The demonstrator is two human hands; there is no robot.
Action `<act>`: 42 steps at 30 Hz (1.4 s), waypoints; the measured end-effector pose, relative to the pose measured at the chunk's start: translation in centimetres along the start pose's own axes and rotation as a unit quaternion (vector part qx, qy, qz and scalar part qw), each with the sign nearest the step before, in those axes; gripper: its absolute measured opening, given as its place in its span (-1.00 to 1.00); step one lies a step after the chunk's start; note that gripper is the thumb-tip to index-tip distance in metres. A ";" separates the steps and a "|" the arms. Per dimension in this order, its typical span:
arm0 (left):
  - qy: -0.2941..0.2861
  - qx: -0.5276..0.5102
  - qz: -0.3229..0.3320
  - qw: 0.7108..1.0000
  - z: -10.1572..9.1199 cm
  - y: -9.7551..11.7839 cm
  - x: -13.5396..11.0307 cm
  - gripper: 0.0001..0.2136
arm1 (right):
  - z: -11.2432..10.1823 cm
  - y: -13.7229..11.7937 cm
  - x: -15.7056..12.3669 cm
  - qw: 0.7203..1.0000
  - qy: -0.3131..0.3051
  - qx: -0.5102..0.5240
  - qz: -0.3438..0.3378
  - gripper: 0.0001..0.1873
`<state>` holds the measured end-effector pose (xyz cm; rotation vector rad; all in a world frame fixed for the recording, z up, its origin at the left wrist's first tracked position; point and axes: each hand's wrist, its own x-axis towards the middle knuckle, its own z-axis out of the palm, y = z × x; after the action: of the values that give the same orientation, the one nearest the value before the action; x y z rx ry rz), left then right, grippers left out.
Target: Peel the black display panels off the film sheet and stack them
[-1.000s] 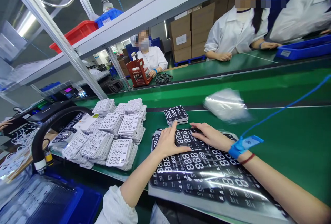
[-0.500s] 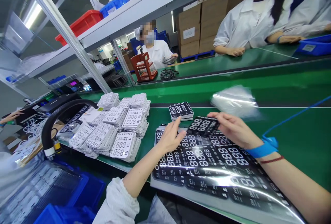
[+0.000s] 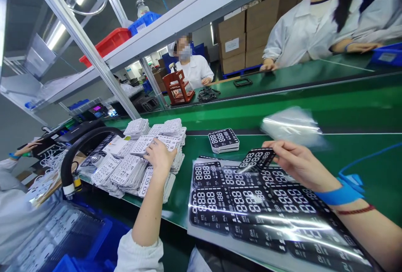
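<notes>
The right hand [image 3: 298,165] pinches a black label [image 3: 257,160] by its right end, thumb and fingers closed on it, above the far edge of the sheet [image 3: 245,205]; whether the label touches the sheet cannot be told. A blue wristband [image 3: 341,192] circles that wrist. The left hand [image 3: 160,155] is over the white cards [image 3: 127,171], which stand in stacks to the left of the sheet. Its fingers are bent and partly spread, the thumb apart, on a stack's top; whether they grip a card cannot be told. Just beyond the sheet sits a small pile [image 3: 223,140] topped by a black label. A clear bag [image 3: 290,123] lies beyond the sheet, farther right.
</notes>
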<state>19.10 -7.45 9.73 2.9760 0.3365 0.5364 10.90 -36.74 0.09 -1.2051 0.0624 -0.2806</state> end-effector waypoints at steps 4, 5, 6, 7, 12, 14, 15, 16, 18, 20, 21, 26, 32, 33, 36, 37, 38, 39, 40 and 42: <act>0.097 -0.224 0.163 0.956 -0.3 1.9 -2.4 -0.23 | 0.2 -0.5 -0.1 0.997 0.041 0.061 0.035 -0.58; 0.064 -0.300 0.200 0.930 -0.3 2.7 -3.0 -0.24 | 0.2 -0.6 -0.2 0.995 0.044 0.075 0.042 -0.57; 0.011 -0.375 0.226 0.899 -0.2 3.6 -3.6 -0.24 | 0.3 -0.8 -0.2 0.994 0.041 0.088 0.046 -0.58; -0.058 -0.443 0.239 0.862 0.0 4.6 -4.2 -0.22 | 0.3 -0.8 -0.3 0.993 0.033 0.101 0.049 -0.59; -0.418 -0.685 0.060 0.594 3.5 10.2 -6.3 -0.20 | 0.7 -0.5 -0.2 0.988 -0.011 0.149 0.047 -0.59; -0.505 -0.704 -0.034 0.498 5.1 11.7 -6.9 -0.51 | 0.8 -0.2 0.0 0.986 -0.021 0.156 0.046 -0.60; -0.532 -0.703 -0.057 0.470 5.7 12.2 -7.1 -0.63 | 0.8 -0.1 0.1 0.986 -0.022 0.160 0.044 -0.61; -0.549 -0.701 -0.069 0.450 6.1 12.6 -7.3 -0.69 | 0.8 0.0 0.2 0.985 -0.020 0.165 0.040 -0.62; -0.557 -0.717 -0.097 0.408 6.5 12.7 -7.3 -0.69 | 0.7 0.0 0.4 0.984 -0.003 0.176 0.024 -0.64; -0.545 -0.745 -0.145 0.356 6.5 12.4 -7.0 -0.64 | 0.6 -0.3 0.4 0.982 0.023 0.188 0.008 -0.65; -0.533 -0.759 -0.172 0.332 6.5 12.2 -6.7 -0.62 | 0.5 -0.4 0.4 0.981 0.034 0.191 0.006 -0.65; -0.501 -0.796 -0.208 0.269 6.1 11.3 -5.6 -0.49 | 0.7 -0.9 -0.1 0.981 0.030 0.190 0.018 -0.68; -0.553 -0.790 -0.141 0.225 6.3 11.4 -7.2 -0.45 | 1.1 -0.5 -0.5 0.985 0.011 0.161 0.056 -0.63; -0.562 -0.781 -0.152 0.225 6.4 11.5 -7.5 -0.43 | 1.1 -0.5 -0.5 0.986 0.013 0.157 0.055 -0.63; -0.587 -0.763 -0.167 0.214 6.6 11.8 -7.9 -0.34 | 0.8 -0.7 -0.2 0.987 0.042 0.152 0.032 -0.61; -0.592 -0.762 -0.161 0.206 6.7 11.8 -7.8 -0.33 | 0.7 -0.9 -0.2 0.987 0.056 0.151 0.019 -0.60; -0.595 -0.764 -0.149 0.198 6.7 11.7 -7.7 -0.33 | 0.6 -1.0 -0.2 0.987 0.070 0.147 0.003 -0.60; -0.598 -0.767 -0.135 0.189 6.7 11.5 -7.6 -0.34 | 0.6 -1.1 -0.2 0.987 0.082 0.139 -0.013 -0.59; -0.601 -0.769 -0.121 0.182 6.8 11.4 -7.4 -0.37 | 0.6 -1.2 -0.2 0.988 0.090 0.123 -0.026 -0.59; -0.613 -0.765 -0.098 0.173 6.8 11.0 -7.1 -0.43 | 0.8 -1.2 -0.5 0.992 0.092 0.064 -0.050 -0.60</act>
<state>17.24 -20.18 2.52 0.4818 -0.1062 -1.0336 10.40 -36.29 1.47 -1.0532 0.1425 -0.4761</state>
